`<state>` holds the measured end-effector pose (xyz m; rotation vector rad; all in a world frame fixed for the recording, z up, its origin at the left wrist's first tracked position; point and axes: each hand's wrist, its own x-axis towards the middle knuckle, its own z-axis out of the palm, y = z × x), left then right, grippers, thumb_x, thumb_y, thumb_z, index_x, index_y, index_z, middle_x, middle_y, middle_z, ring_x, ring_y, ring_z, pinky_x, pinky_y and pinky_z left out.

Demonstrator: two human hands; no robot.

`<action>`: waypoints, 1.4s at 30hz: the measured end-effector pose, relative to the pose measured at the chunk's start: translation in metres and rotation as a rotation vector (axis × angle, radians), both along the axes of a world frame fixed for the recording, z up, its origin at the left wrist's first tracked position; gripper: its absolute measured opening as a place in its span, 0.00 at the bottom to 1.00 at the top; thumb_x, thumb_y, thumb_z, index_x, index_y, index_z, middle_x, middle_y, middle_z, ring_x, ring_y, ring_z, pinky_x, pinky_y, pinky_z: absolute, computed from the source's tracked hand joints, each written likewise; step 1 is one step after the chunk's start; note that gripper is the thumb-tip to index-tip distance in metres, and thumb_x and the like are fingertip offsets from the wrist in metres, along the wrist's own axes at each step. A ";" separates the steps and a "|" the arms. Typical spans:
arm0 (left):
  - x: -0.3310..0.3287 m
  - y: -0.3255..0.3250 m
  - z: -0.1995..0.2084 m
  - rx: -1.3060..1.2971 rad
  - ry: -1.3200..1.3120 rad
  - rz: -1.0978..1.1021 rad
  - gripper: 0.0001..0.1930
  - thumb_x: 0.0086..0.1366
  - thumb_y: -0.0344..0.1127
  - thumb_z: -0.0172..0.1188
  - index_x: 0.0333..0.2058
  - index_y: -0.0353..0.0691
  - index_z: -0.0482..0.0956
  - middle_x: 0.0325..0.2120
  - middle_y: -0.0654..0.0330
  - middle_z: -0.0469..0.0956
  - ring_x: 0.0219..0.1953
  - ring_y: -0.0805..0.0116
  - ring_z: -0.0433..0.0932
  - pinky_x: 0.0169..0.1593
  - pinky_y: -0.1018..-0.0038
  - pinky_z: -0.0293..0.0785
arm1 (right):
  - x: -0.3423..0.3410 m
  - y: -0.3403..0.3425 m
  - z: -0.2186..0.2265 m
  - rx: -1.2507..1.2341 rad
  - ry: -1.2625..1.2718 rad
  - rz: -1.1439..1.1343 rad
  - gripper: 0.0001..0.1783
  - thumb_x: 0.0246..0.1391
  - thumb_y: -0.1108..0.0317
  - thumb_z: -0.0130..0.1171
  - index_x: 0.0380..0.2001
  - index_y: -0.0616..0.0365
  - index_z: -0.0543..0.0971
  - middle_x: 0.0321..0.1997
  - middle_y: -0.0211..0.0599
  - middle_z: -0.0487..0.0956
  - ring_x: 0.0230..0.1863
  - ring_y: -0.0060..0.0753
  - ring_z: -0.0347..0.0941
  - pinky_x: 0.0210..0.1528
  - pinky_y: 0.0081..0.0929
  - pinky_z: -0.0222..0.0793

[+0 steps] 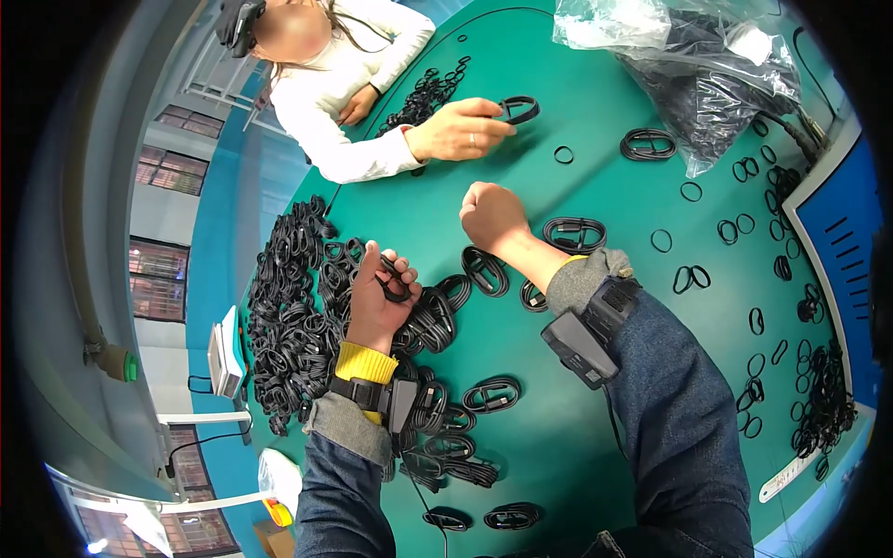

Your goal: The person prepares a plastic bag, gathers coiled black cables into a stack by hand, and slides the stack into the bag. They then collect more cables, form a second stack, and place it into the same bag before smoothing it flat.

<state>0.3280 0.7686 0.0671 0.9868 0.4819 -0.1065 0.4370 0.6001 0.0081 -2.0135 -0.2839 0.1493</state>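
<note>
My left hand [377,298] is closed around a coiled black cable [395,279] above a heap of coiled black cables [293,307] on the green table [549,400]. My right hand [491,214] hovers as a closed fist over the table, holding nothing that I can see, with a coiled cable bundle [574,233] just to its right and another coiled bundle [485,270] below it. Both wrists wear black strapped devices.
A person in white across the table holds a coiled cable [519,110] in one hand [460,130]. A clear plastic bag [693,65] of black cables lies at the far right. Black rubber bands [744,223] are scattered at right. A small scale [226,358] stands left.
</note>
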 end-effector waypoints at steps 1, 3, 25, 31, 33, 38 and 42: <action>0.000 -0.001 -0.001 0.010 0.001 0.002 0.19 0.62 0.56 0.51 0.25 0.45 0.70 0.21 0.66 0.68 0.24 0.70 0.67 0.28 0.76 0.65 | 0.000 0.000 -0.001 -0.004 0.002 -0.005 0.12 0.45 0.69 0.47 0.30 0.62 0.77 0.35 0.51 0.78 0.38 0.51 0.75 0.40 0.41 0.72; 0.000 -0.005 -0.001 0.018 0.004 -0.002 0.19 0.62 0.55 0.51 0.25 0.45 0.69 0.20 0.66 0.68 0.24 0.70 0.67 0.28 0.76 0.65 | 0.000 0.001 -0.002 -0.022 -0.021 -0.007 0.12 0.45 0.69 0.48 0.30 0.62 0.77 0.35 0.50 0.77 0.38 0.50 0.75 0.41 0.40 0.72; -0.208 -0.119 0.083 0.104 0.288 -0.444 0.11 0.59 0.37 0.57 0.29 0.33 0.70 0.23 0.58 0.72 0.26 0.67 0.73 0.31 0.73 0.72 | -0.021 0.000 0.002 -0.500 -0.561 0.368 0.10 0.50 0.67 0.50 0.33 0.55 0.78 0.40 0.39 0.76 0.44 0.35 0.72 0.43 0.32 0.68; -0.312 -0.133 0.090 -0.068 0.433 -0.211 0.14 0.59 0.40 0.57 0.29 0.33 0.71 0.24 0.57 0.72 0.28 0.64 0.72 0.32 0.70 0.70 | -0.065 -0.006 0.021 -0.526 -0.763 0.204 0.08 0.48 0.67 0.49 0.28 0.56 0.76 0.32 0.37 0.75 0.38 0.36 0.71 0.37 0.33 0.67; -0.330 -0.138 0.098 -0.125 0.427 -0.201 0.13 0.60 0.39 0.57 0.30 0.33 0.71 0.24 0.57 0.72 0.29 0.64 0.72 0.32 0.69 0.70 | -0.094 -0.017 0.033 -0.518 -0.833 0.150 0.08 0.49 0.67 0.49 0.28 0.56 0.76 0.31 0.37 0.74 0.38 0.36 0.71 0.36 0.34 0.67; -0.355 -0.159 0.122 -0.141 0.366 -0.162 0.09 0.60 0.35 0.56 0.29 0.35 0.70 0.23 0.57 0.71 0.27 0.63 0.71 0.31 0.70 0.71 | -0.201 -0.040 0.048 -0.414 -0.683 0.334 0.07 0.47 0.68 0.48 0.27 0.58 0.75 0.33 0.41 0.72 0.39 0.41 0.69 0.35 0.39 0.66; -0.392 -0.163 0.125 -0.219 0.324 -0.173 0.08 0.60 0.35 0.55 0.27 0.37 0.69 0.23 0.58 0.71 0.26 0.64 0.71 0.30 0.70 0.70 | -0.286 -0.075 0.058 -0.339 -0.551 0.425 0.08 0.45 0.69 0.49 0.27 0.60 0.75 0.35 0.45 0.72 0.40 0.44 0.68 0.35 0.41 0.67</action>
